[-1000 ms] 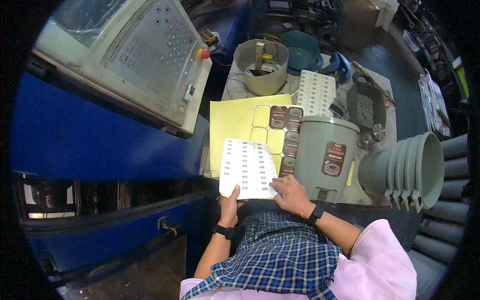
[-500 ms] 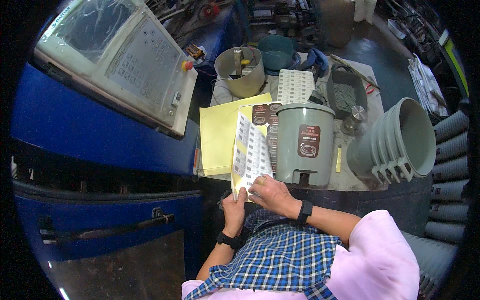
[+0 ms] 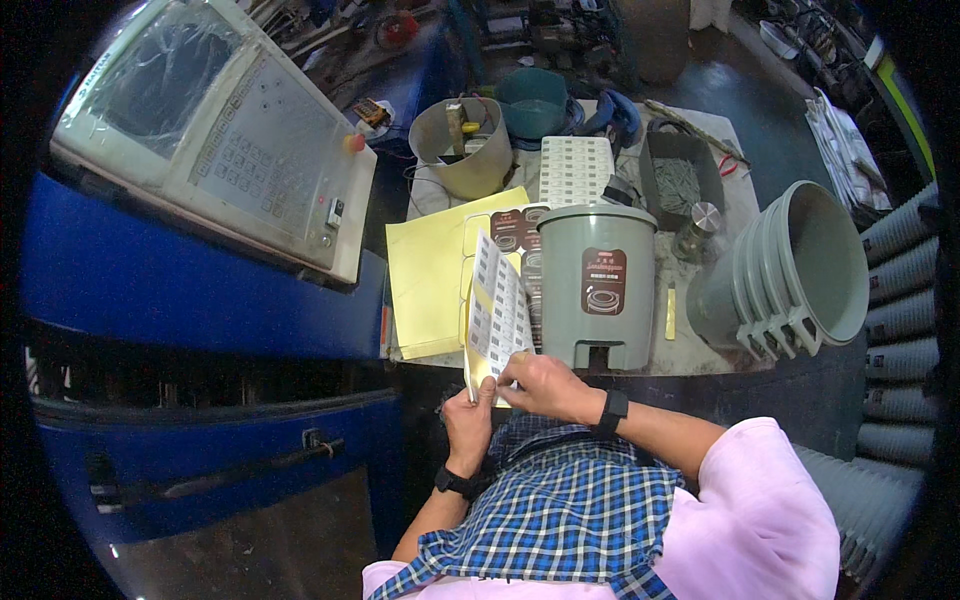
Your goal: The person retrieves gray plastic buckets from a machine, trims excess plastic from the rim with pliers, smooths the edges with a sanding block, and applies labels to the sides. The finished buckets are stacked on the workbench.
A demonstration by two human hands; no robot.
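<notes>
Label sheet (image 3: 503, 320) is now bending into a curl; a second ago it was lying flatter, face up. Left hand (image 3: 467, 425) is pinching its near end, thumb on top. Right hand (image 3: 550, 385) is bunching its fingers just beside; can't tell if they're gripping a label. Sheet is sitting at the table's (image 3: 672, 355) near edge, left of the grey bin (image 3: 597, 328). Probably a label is being loosened.
</notes>
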